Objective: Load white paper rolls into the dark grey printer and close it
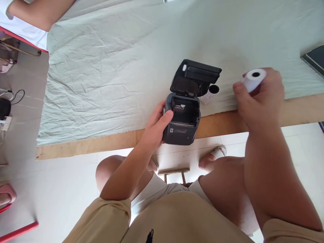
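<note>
My left hand (158,126) grips a dark portable label printer (180,135) by its left side, at the table's front edge. The printer's lid (196,76) is flipped up, and its paper bay (186,113) shows a small white label inside with no roll in it. Off to the right, my right hand (264,98) is closed around a white paper roll (253,81) with a dark hollow core, above the cloth. A second small white roll (209,95) with a black end stands just right of the printer, partly behind its lid.
A pale green cloth (101,74) covers the table, with a bare wooden edge (121,141) along the front. A dark flat object (315,60) lies at the far right. Another person's arm (37,13) shows at the upper left. My knees are below the table edge.
</note>
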The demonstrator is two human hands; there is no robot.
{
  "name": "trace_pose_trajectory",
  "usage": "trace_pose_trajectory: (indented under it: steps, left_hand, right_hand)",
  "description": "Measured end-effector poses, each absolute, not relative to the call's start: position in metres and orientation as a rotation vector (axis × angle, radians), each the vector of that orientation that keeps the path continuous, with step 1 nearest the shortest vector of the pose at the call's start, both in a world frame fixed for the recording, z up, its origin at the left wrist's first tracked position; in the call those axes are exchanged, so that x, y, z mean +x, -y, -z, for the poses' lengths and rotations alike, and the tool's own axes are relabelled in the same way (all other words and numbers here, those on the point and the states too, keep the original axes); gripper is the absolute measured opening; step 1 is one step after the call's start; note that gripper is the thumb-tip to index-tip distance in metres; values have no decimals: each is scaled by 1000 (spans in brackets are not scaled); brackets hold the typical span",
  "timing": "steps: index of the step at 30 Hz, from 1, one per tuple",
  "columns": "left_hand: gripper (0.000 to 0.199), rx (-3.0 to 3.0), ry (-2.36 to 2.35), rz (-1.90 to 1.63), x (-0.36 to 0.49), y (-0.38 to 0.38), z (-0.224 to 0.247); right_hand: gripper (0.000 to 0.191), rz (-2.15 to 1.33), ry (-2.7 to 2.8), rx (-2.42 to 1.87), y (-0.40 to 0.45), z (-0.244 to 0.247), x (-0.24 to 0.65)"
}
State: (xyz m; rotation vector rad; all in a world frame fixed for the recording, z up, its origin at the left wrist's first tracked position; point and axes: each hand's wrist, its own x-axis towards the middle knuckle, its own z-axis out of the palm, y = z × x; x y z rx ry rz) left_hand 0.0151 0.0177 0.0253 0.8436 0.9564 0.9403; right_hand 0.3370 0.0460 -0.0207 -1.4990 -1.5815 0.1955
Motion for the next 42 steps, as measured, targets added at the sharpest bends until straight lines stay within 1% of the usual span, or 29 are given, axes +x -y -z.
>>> trace_pose_trajectory:
  steps: [3,6,9,11,13,14,18,20,23,27,30,31,35,36,39,40,42]
  left_hand:
    - [62,842,-952,-944,14,-18,-23]
    - [62,840,-949,-942,14,-18,-21]
    - [68,826,-944,-945,14,-19,-22]
    - [71,819,-939,-944,14,-19,-23]
    - [72,822,-935,-938,14,-19,-24]
    - [72,825,-934,-935,14,-19,-24]
    - [69,832,-932,-940,14,-18,-24]
    - [64,839,-925,-945,13,-18,-23]
    - [63,852,-916,-948,13,-18,-22]
    - [62,857,-909,-956,13,-18,-21]
    - [58,854,-896,-967,14,-18,-20]
    - [57,851,-891,-969,14,-18,-20]
    - [54,843,-870,-982,14,-18,-20]
    - [54,845,-870,-980,14,-18,-20]
    - [57,858,-885,-964,14,-18,-20]
    - [59,863,-890,-963,13,-18,-20]
    - [63,870,-900,-962,13,-18,-19]
  right_hand:
    - [34,-58,1518,-1678,-48,30,337]
    - [48,-95,1486,-1766,-56,40,338]
    - [59,-63,1511,-1716,-58,40,333]
    - [56,49,1553,-1563,-52,31,322]
    - [44,121,1595,-1413,-42,19,303]
    - [42,104,1632,-1382,-37,13,293]
    - [48,-30,1761,-1317,-30,5,260]
    - [47,-88,1802,-1365,-33,10,255]
    - [42,-63,1805,-1464,-37,18,259]
    - [49,-95,1826,-1452,-35,20,264]
    - [43,-100,1813,-1486,-32,20,263]
    - [44,-107,1801,-1495,-32,20,263]
    - [60,-180,1820,-1405,-33,21,264]
    - [59,-180,1834,-1388,-33,22,265]
    - [47,-114,1856,-1377,-35,22,267]
    - [46,-92,1845,-1369,-35,21,267]
    - [50,-66,1769,-1334,-33,15,266]
